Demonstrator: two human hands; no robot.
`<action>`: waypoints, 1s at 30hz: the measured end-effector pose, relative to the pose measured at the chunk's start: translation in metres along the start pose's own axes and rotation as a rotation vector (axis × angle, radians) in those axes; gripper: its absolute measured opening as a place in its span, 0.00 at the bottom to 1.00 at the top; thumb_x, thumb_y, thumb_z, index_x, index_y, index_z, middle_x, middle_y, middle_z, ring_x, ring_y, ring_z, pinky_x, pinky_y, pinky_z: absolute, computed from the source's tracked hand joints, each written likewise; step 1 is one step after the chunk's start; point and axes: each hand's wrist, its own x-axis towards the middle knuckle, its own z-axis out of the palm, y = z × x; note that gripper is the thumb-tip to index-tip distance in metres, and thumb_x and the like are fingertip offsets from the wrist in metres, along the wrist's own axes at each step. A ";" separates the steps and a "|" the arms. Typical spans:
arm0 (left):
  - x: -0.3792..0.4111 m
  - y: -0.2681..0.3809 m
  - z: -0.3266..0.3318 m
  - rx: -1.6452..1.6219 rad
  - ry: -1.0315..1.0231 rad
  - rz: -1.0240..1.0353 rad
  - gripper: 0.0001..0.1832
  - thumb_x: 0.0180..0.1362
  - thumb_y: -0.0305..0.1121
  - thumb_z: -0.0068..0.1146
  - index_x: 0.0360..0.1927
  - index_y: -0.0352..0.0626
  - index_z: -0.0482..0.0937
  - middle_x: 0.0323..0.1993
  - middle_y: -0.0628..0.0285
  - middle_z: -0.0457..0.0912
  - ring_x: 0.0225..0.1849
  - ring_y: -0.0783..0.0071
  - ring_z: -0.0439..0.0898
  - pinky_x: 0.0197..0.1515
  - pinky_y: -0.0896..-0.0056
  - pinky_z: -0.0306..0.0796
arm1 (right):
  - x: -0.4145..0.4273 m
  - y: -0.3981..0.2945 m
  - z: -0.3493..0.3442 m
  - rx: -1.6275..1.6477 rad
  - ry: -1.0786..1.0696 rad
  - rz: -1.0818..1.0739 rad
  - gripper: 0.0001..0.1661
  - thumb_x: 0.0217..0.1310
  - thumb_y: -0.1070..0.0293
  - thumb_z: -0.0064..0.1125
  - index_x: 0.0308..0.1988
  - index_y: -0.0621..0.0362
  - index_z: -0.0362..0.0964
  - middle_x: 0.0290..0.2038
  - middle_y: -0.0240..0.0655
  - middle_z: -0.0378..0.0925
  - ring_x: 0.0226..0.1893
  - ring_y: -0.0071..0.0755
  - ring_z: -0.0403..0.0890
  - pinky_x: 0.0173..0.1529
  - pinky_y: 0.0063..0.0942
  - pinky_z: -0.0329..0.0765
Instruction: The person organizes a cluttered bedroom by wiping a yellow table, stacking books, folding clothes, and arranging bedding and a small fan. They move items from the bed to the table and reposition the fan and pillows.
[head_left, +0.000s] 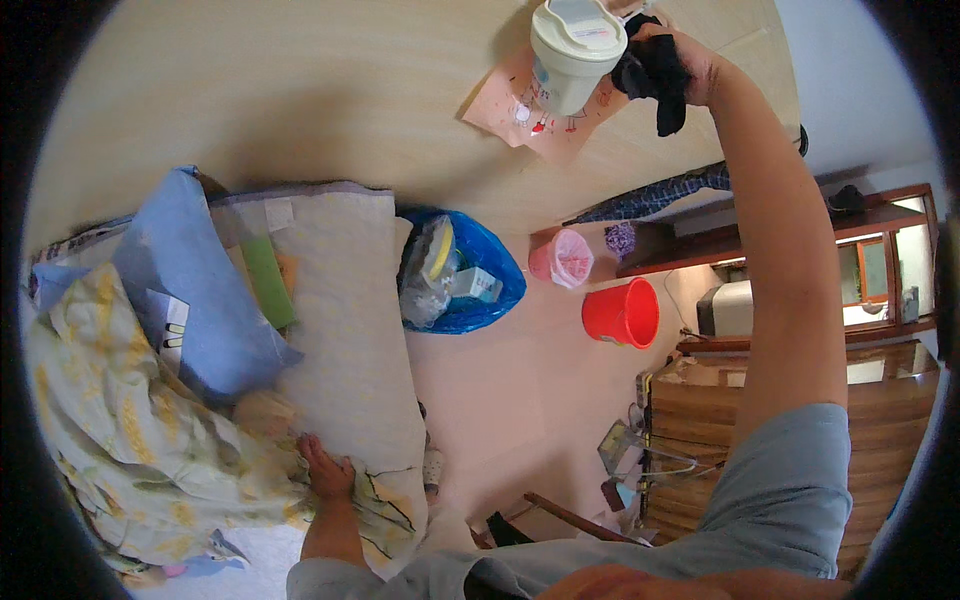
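Note:
At the top right, my right hand (697, 67) reaches out with a bunched black cloth item (652, 71) in its grip. Just left of the cloth is a cream-white lidded plastic container (576, 56), with a pink sheet bearing drawings (536, 124) behind it. Whether the cloth touches the container I cannot tell. My left hand (328, 469) lies on the bed, fingers spread and holding nothing, at the edge of a rumpled yellow-and-white patterned quilt (172, 450). A blue pillow (217, 322) lies further up the bed.
Right of the bed (345, 300) stand a blue plastic bag with packaging inside (510, 285), a pink lined bin (559, 259) and a red bucket (619, 313). A folded dark umbrella (660, 195) leans behind them. Clothes hangers (667, 457) hang by a wooden cabinet (697, 427).

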 end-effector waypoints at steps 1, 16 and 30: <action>0.001 0.000 0.000 -0.003 0.001 -0.009 0.49 0.41 0.32 0.65 0.66 0.35 0.50 0.68 0.46 0.50 0.70 0.44 0.50 0.66 0.52 0.58 | 0.000 -0.001 -0.001 -0.033 -0.016 0.059 0.22 0.55 0.52 0.56 0.42 0.57 0.74 0.37 0.37 0.80 0.31 0.27 0.81 0.40 0.26 0.80; -0.002 -0.007 0.003 0.019 0.052 0.059 0.47 0.44 0.30 0.61 0.67 0.33 0.50 0.69 0.46 0.49 0.71 0.45 0.48 0.69 0.55 0.54 | 0.023 -0.008 0.013 1.047 -0.101 0.193 0.19 0.67 0.57 0.42 0.34 0.58 0.75 0.26 0.41 0.78 0.28 0.43 0.79 0.33 0.36 0.78; 0.000 0.012 -0.013 -0.053 0.010 0.005 0.45 0.45 0.32 0.61 0.66 0.35 0.50 0.69 0.48 0.47 0.71 0.48 0.50 0.66 0.55 0.59 | 0.044 -0.009 0.018 0.741 0.304 0.312 0.25 0.70 0.52 0.35 0.53 0.58 0.66 0.48 0.44 0.75 0.49 0.42 0.77 0.54 0.48 0.76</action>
